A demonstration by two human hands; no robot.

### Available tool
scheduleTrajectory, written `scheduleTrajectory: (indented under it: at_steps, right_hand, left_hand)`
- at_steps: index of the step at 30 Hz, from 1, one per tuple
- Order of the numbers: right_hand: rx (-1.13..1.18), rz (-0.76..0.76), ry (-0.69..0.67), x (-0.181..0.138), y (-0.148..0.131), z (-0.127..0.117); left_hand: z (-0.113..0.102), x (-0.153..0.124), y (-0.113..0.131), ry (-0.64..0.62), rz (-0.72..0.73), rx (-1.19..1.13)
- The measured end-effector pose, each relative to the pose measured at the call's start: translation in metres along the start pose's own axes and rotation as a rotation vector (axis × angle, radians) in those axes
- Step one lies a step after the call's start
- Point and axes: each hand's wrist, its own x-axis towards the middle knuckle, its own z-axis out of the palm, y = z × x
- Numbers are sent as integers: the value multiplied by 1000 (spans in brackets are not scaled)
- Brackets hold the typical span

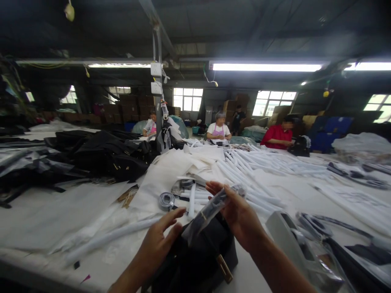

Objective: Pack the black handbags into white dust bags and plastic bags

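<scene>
- Left of frame, we've a heap of black bags (106,156), prob. piled out of the way; too jumbled to count.
- Upper left of centre: 1 post w/ 2 socket boxes (156,69) mounted high, prob. to keep outlets off the desk (249,272).
- Lower left of centre, our left hand (157,242): grip spread, thumb apart from fingers, next to the handle's low end; can't tell if it touches.
- Mid-frame: 2 coils (166,201) we can make out, just beyond the left hand, approx. within reach.
- Bottom centre: 1 black bag (192,264) at the desk's near side, prob. so both hands get at it; 1 gold clasp (224,268) on it.
- Rising from it, 1 wrapped handle (204,217) in clear plastic, tilted up to the right, seemingly held clear of the bag body.
- Background: 4 people (218,131), 3 at the far side, 1 standing farther back.
- Right of centre, our right hand (241,215): grip pinching the handle's upper part betw. thumb & fingers; pressure unclear.
- Lower right: 1 grey dispenser-like unit (279,232), beside our right forearm.
</scene>
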Motion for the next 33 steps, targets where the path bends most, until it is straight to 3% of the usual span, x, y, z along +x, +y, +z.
scheduleTrajectory:
  at_steps: [2,5,7,9,13,15,19,21,22,25,27,30,33]
  right_hand:
    - [-56,1,-9,0,1,3]
    - [-70,54,-44,-1,4,5]
    - [-45,61,-61,-1,7,1]
    - [-3,59,-77,0,9,-6]
    - [2,58,-127,-1,6,-29]
    - [-234,-33,-81,-6,1,-45]
    - [-937,-473,374,-12,4,-84]
    - [-1077,-561,483,-7,15,-100]
    - [-1100,-529,439,-3,21,-106]
    - [-1094,-315,136,11,40,-118]
    - [-1084,-220,32,16,45,-124]
    - [-1080,-224,112,22,34,-133]
    - [-1078,-255,210,38,16,-145]
  left_hand:
    - [3,14,17,-24,12,-125]
    - [19,30,36,-225,16,-304]
    - [30,33,34,-326,-34,-385]
    - [37,29,21,-340,-68,-419]
    - [34,17,-5,-262,-96,-404]
    - [28,13,-9,-197,-102,-417]
    - [25,12,-9,-16,-97,-427]
    - [29,15,-8,70,-137,-457]
    - [33,17,-7,94,-153,-490]
    - [40,23,-6,86,-151,-622]
    - [40,28,-4,99,-130,-674]
    - [41,33,0,182,-82,-711]
    - [55,39,5,214,-58,-742]
